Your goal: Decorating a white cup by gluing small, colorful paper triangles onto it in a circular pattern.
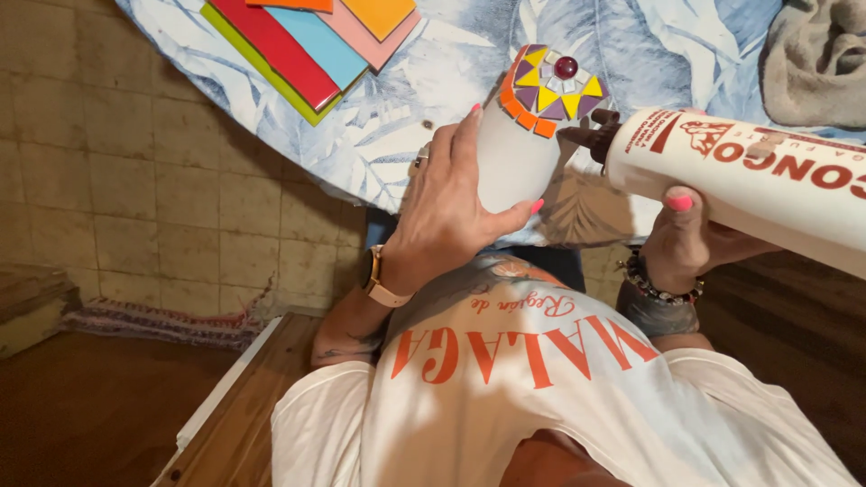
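both hands are closed around something, so we log two firm grips. left hand point(448, 212) wraps a white vase-like vessel point(514, 153) from its left side, fingers curled across the front, thumb tip showing on the right edge, nails pink. a ring sits on one finger and a watch with a pale strap point(381, 281) on the wrist. right hand point(683, 239) clasps the underside of a big white cartridge tube point(749, 176) with red print, thumb pressed up on its side, beaded bracelet point(661, 287) on that wrist.

nearest to us is the white shirt point(541, 397) with orange lettering, filling the lower middle. left of it we see a wooden board with a white edge point(230, 397), then dark floor.

moving out: the vessel is held upright-ish above the lap, just at the table edge. its top carries a mosaic patch point(550, 90) of orange, yellow and purple tile bits around a red round gem. the tube's dark nozzle point(591, 135) points left and sits just beside the mosaic's right edge; we cannot tell if it touches.

further out is the round table with a blue leaf-print cloth point(424, 81). at the far side lies a fanned stack of flat coloured tiles point(311, 41), red, blue, green, pink, orange. a grey rag point(816, 59) is bunched at the far right. tiled wall or floor shows far left.
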